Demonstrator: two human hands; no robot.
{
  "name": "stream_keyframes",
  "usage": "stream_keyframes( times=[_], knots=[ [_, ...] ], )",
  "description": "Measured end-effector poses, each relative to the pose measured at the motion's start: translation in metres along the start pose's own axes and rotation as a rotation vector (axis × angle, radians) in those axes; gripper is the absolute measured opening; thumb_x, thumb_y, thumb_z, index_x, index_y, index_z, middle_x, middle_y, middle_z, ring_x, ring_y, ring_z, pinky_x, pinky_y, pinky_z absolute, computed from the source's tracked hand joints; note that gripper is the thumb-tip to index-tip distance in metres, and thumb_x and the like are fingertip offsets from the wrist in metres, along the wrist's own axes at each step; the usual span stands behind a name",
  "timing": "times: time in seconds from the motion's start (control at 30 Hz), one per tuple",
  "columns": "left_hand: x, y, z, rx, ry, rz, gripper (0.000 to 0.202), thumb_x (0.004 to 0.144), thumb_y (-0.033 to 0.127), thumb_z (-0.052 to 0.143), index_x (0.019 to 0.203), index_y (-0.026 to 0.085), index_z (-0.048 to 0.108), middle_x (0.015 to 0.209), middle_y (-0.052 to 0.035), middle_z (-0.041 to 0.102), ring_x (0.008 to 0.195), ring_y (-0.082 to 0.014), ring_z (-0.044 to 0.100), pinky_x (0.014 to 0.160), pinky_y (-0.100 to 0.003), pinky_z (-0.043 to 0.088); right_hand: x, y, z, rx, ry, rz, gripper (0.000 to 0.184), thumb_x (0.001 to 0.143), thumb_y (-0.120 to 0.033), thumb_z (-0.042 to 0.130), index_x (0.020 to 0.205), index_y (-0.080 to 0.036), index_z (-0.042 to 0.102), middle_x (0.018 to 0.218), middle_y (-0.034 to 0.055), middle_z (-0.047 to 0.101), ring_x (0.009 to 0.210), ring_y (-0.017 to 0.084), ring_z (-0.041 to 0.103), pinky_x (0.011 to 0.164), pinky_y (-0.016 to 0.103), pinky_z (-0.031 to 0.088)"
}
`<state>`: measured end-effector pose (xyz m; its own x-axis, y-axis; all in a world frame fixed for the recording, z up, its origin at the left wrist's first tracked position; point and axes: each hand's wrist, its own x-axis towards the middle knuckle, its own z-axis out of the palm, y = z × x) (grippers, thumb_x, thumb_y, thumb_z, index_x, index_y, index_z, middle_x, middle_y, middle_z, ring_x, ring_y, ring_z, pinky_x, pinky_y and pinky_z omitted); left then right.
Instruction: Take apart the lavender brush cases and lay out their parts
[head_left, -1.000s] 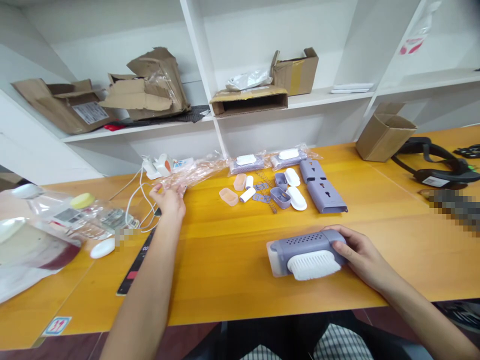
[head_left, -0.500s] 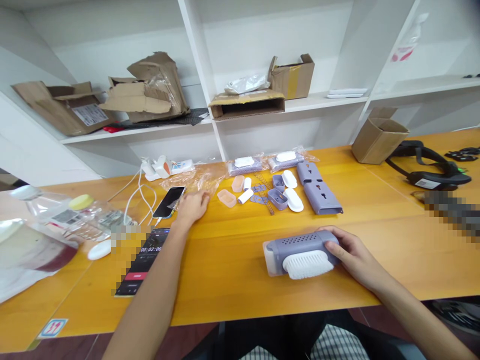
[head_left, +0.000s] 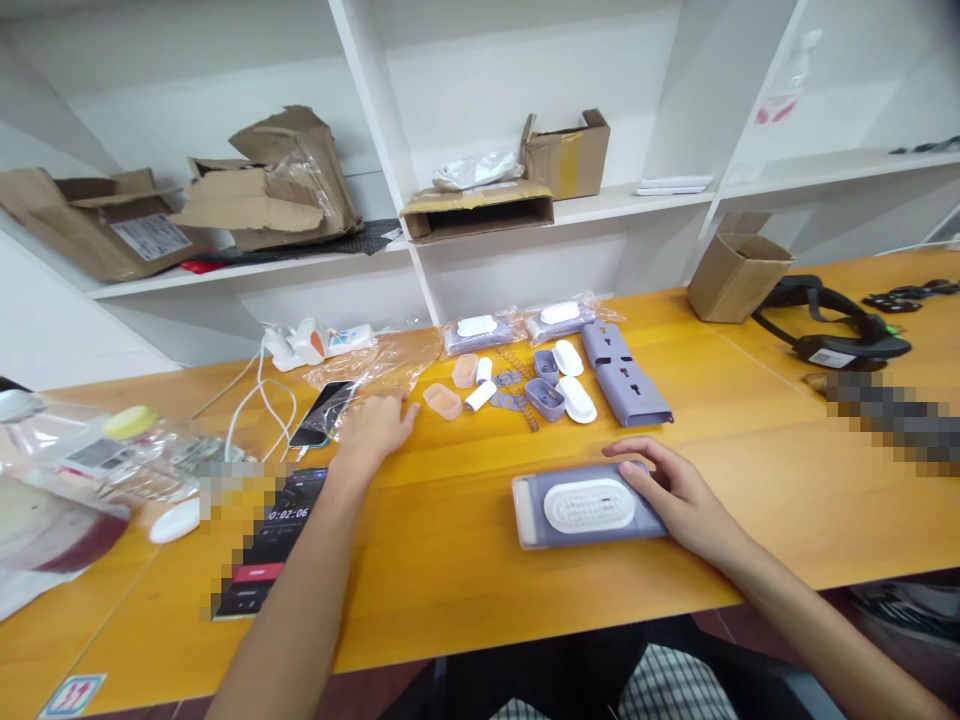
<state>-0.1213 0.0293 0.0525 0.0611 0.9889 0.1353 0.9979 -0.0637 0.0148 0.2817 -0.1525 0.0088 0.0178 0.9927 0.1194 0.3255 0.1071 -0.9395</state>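
Observation:
My right hand (head_left: 675,490) lies over the right end of an assembled lavender plastic brush case (head_left: 585,507), fingers curled across its top. The case lies flat on the yellow wooden table (head_left: 480,590), with a white oval brush head (head_left: 589,505) facing up and a pale peach end piece at its left. My left hand (head_left: 375,432) rests on the table, open and holding nothing, nearest a peach translucent cup (head_left: 442,401) and a black smartphone (head_left: 322,413). Beyond it lie lavender housing halves (head_left: 626,372), white oval lids (head_left: 576,398) and small metal springs (head_left: 510,378).
Two bagged sets (head_left: 476,335) stand at the table's back edge. A phone showing a timer (head_left: 281,530) lies under my left forearm. Left are a plastic-wrapped bottle (head_left: 112,450) and white cables (head_left: 262,410); right are a cardboard box (head_left: 739,275) and a black headset (head_left: 832,330). Torn cartons (head_left: 262,190) fill the shelves.
The brush case has turned over, its white oval now facing up instead of toward me. My right hand has shifted onto its top. My left hand stays nearly still.

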Motion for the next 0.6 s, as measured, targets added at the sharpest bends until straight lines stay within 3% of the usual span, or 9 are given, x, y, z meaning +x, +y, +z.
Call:
stream_keyframes(
  times=[0.1, 0.2, 0.27, 0.37, 0.43, 0.5, 0.6],
  knots=[
    [0.001, 0.000, 0.016, -0.040, -0.013, 0.100, 0.055, 0.104, 0.051, 0.044, 0.146, 0.019, 0.057, 0.143, -0.0219, 0.066, 0.133, -0.0406, 0.062, 0.111, -0.056, 0.045, 0.017, -0.008, 0.003, -0.083, -0.025, -0.061, 0.037, 0.101, -0.056, 0.054, 0.104, -0.023, 0.071, 0.102, 0.0069, 0.077, 0.092, 0.026, 0.071, 0.078, 0.038, 0.059],
    [0.006, -0.003, 0.029, -0.076, -0.008, 0.142, 0.057, 0.107, 0.048, 0.039, 0.153, 0.017, 0.050, 0.160, -0.0213, 0.052, 0.150, -0.0378, 0.046, 0.122, -0.058, 0.033, 0.033, -0.020, 0.004, -0.228, -0.178, -0.130, 0.038, 0.105, -0.050, 0.047, 0.094, -0.022, 0.070, 0.089, 0.0053, 0.076, 0.086, 0.025, 0.071, 0.078, 0.038, 0.057],
    [0.011, -0.006, 0.033, -0.098, 0.012, 0.149, 0.056, 0.107, 0.046, 0.037, 0.154, 0.016, 0.048, 0.163, -0.0208, 0.048, 0.155, -0.0358, 0.040, 0.126, -0.058, 0.027, 0.037, -0.028, 0.005, -0.344, -0.259, -0.166, 0.037, 0.108, -0.045, 0.043, 0.095, -0.023, 0.069, 0.091, 0.0061, 0.076, 0.084, 0.026, 0.071, 0.078, 0.040, 0.056],
    [0.016, -0.007, 0.034, -0.135, 0.120, 0.144, 0.053, 0.108, 0.040, 0.036, 0.152, 0.014, 0.049, 0.167, -0.0190, 0.041, 0.159, -0.0324, 0.032, 0.129, -0.054, 0.022, 0.030, -0.033, 0.007, -0.479, -0.248, -0.223, 0.035, 0.109, -0.041, 0.039, 0.111, -0.022, 0.069, 0.109, 0.0106, 0.076, 0.096, 0.029, 0.071, 0.088, 0.047, 0.056],
    [0.015, -0.004, 0.029, -0.223, 0.315, 0.149, 0.048, 0.107, 0.037, 0.037, 0.144, 0.015, 0.056, 0.163, -0.0186, 0.046, 0.156, -0.0314, 0.035, 0.128, -0.051, 0.025, 0.020, -0.028, 0.009, -0.523, -0.215, -0.318, 0.034, 0.107, -0.043, 0.046, 0.128, -0.023, 0.064, 0.129, 0.0140, 0.071, 0.115, 0.033, 0.068, 0.100, 0.053, 0.053],
    [0.010, 0.003, 0.020, -0.374, 0.514, 0.193, 0.039, 0.105, 0.035, 0.041, 0.130, 0.017, 0.065, 0.146, -0.0177, 0.060, 0.144, -0.0312, 0.048, 0.124, -0.049, 0.033, 0.011, -0.019, 0.010, -0.546, -0.222, -0.435, 0.048, 0.099, -0.045, 0.062, 0.143, -0.026, 0.055, 0.146, 0.0153, 0.061, 0.134, 0.037, 0.057, 0.110, 0.057, 0.048],
    [-0.009, 0.026, 0.002, -0.613, 0.559, 0.293, 0.027, 0.102, 0.034, 0.048, 0.112, 0.021, 0.070, 0.113, -0.0119, 0.072, 0.113, -0.0296, 0.065, 0.108, -0.044, 0.046, 0.009, -0.007, 0.009, -0.563, -0.267, -0.522, 0.066, 0.088, -0.042, 0.076, 0.146, -0.027, 0.048, 0.153, 0.0161, 0.055, 0.140, 0.038, 0.052, 0.113, 0.059, 0.044]
  ],
)
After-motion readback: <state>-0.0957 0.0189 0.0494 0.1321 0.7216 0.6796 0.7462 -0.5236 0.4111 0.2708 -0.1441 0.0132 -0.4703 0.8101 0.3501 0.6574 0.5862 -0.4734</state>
